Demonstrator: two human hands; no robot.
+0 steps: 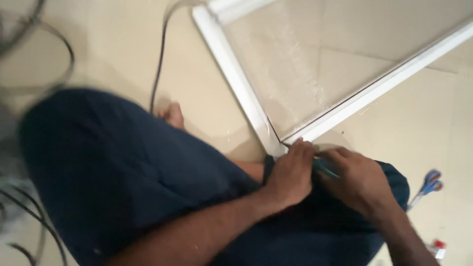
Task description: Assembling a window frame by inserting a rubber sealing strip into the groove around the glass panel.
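White window frame, stiff, probably light with a fragile mesh panel, best gripped by its rails, corner at 6 o'clock on the lap: left hand curled upon that corner, right hand closed around a green-handled tool; scissors at 3 o'clock.

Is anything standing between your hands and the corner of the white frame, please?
Nothing visible does. The left hand rests its fingertips on the frame corner, and the right hand, holding a green tool, sits right beside it.

Both hands meet at the frame corner; scissors lie right.
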